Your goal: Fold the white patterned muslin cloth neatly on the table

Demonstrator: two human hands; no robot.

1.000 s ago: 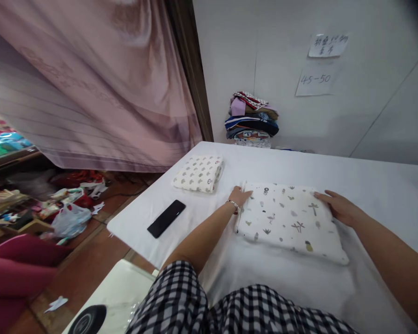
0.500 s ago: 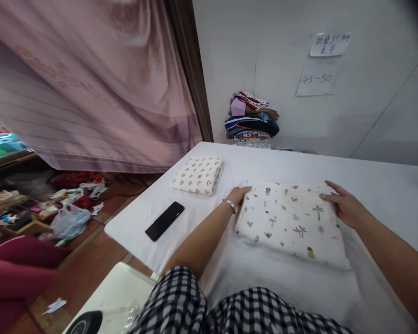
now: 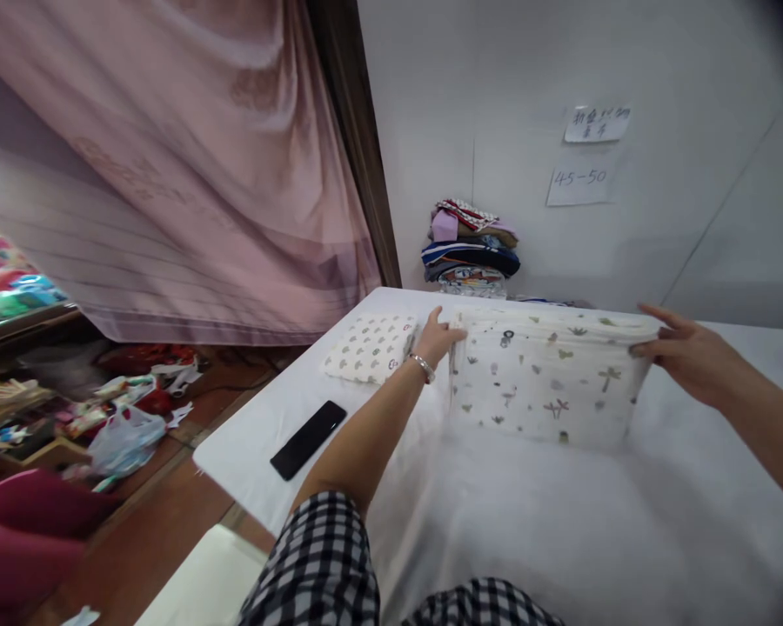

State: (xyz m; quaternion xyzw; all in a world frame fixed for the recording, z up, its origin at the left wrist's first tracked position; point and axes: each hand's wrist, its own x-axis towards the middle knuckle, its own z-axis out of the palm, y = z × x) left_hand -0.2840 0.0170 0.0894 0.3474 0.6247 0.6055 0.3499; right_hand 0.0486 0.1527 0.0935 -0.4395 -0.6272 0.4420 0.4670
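A folded white cloth (image 3: 535, 382) printed with small trees and plants is held up by its two upper corners over the white table (image 3: 248, 443). My left hand (image 3: 439, 336) pinches its left corner between thumb and fingers. At the right corner, my right hand (image 3: 688, 352) grips the edge with thumb and fingers. The cloth's face hangs toward me, and its lower edge is near the tabletop. Just left of my left hand lies a second folded white cloth (image 3: 369, 348) with a grey mushroom-like print.
A black phone (image 3: 309, 439) lies near the table's left edge. Stacked folded fabrics (image 3: 473, 248) stand behind the table by the wall. A pink curtain (image 3: 235, 174) hangs at the left, above plastic bags (image 3: 127, 439) and boxes on the floor.
The printed cloth has been raised from lying on the table to hanging upright, and both hands have moved up with it. The view has tilted slightly upward.
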